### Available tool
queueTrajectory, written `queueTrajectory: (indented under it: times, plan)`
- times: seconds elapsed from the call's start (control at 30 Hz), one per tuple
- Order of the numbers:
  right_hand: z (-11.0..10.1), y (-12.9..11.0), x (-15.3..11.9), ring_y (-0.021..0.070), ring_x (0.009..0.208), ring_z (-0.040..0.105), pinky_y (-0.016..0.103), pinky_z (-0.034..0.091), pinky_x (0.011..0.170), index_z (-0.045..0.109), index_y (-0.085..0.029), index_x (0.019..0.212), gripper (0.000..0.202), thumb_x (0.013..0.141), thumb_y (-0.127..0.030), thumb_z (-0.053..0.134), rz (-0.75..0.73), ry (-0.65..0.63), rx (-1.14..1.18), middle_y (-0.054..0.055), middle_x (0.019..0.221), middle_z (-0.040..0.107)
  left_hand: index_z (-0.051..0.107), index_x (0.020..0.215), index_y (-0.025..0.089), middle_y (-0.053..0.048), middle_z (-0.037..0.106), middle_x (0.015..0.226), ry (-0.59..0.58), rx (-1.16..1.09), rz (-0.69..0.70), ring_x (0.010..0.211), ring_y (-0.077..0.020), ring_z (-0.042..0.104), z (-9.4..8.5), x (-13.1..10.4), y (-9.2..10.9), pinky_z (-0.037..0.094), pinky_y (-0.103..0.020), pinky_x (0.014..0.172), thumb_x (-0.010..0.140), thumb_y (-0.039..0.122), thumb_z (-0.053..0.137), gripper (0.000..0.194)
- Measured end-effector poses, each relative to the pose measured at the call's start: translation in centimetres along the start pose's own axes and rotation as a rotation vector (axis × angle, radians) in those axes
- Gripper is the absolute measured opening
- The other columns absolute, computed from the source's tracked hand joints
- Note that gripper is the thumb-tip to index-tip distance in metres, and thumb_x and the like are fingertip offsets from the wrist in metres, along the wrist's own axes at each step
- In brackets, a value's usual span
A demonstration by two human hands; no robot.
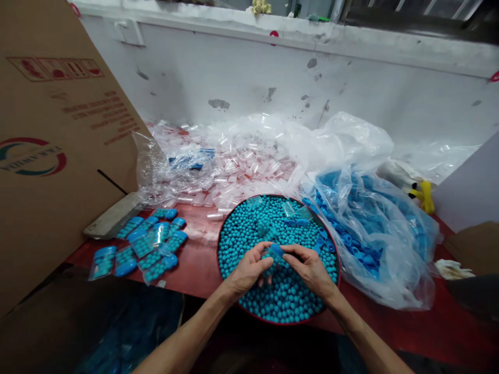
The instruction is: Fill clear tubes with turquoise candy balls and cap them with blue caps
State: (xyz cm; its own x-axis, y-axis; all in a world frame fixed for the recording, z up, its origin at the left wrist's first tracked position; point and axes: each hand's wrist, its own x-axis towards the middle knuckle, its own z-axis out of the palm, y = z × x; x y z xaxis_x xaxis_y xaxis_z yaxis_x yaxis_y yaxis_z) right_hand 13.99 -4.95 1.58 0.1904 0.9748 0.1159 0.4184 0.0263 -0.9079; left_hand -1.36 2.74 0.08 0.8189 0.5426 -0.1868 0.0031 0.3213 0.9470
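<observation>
1. Container: clear with a blue end, held between both hands over the middle of the tub; whether balls are inside it cannot be told.
2. Left hand: at the tub's 8 o'clock side, grip closed on the container's body, thumb on the near side.
3. Right hand: toward 4 o'clock, grip closed on the container's blue end, pinched between thumb and finger.
4. Balls: blue, filling the tub around and below the hands. Loose caps lie on them near 2 o'clock.
5. Filled packs: blue-ended, heaped on the red table, at 9 o'clock from the tub.
6. Clear cases: a broad pile at 11 o'clock, beyond the tub.
7. Bag: clear plastic, holding blue caps, just beside the tub at 3 o'clock.
8. Carton: brown, at 10 o'clock, past the packs.
</observation>
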Motion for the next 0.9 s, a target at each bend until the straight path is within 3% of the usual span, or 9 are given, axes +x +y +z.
queueTrajectory:
  times: [0.27,0.47,0.6,0.73,0.9]
  plan:
    - [1.1,0.1,-1.0,0.0172,0.072,0.060,0.030,0.048,0.067,0.066,-0.020,0.092,0.023,0.076,-0.029,0.052,0.049,0.140,0.013,0.003,0.079,0.066,0.033,0.121,0.017,0.005,0.045,0.063,0.051,0.048,0.009,0.037,-0.0022,0.040,0.8,-0.4,0.6,0.027,-0.013,0.032,0.074,0.032,0.050,0.052]
    - [0.3,-0.1,-1.3,0.0137,0.067,0.055,0.026,0.045,0.064,0.062,-0.020,0.095,0.025,0.084,-0.023,0.041,-0.219,-0.043,-0.244,0.004,0.074,0.061,0.044,0.110,0.018,0.006,0.041,0.061,0.060,0.040,0.051,0.039,-0.0012,0.034,0.8,-0.4,0.1,0.031,-0.014,0.037,0.074,0.029,0.051,0.038]
    - [0.0,-0.1,-1.1,0.0133,0.065,0.051,0.026,0.043,0.062,0.062,-0.019,0.092,0.026,0.085,-0.022,0.037,-0.269,-0.147,-0.339,0.004,0.068,0.057,0.046,0.102,0.020,0.006,0.041,0.061,0.092,0.083,0.074,0.039,-0.0014,0.033,0.7,-0.4,-0.3,0.029,-0.013,0.035,0.075,0.030,0.050,0.029]
    - [0.1,0.0,-0.9,0.0142,0.078,0.054,0.028,0.046,0.069,0.058,-0.021,0.101,0.024,0.081,-0.025,0.046,-0.138,-0.125,-0.081,0.004,0.085,0.059,0.042,0.104,0.020,0.006,0.045,0.063,0.108,0.061,0.064,0.036,-0.0016,0.039,0.5,-0.2,-0.5,0.030,-0.013,0.033,0.076,0.033,0.048,0.031]
    - [0.4,0.2,-0.3,0.0116,0.064,0.057,0.027,0.050,0.054,0.051,-0.020,0.107,0.037,0.072,-0.029,0.056,0.211,0.011,0.467,0.002,0.088,0.054,0.034,0.106,0.021,0.002,0.054,0.075,0.016,0.026,0.055,0.038,-0.0038,0.048,0.4,0.0,-0.4,0.031,-0.013,0.032,0.077,0.036,0.048,0.036]
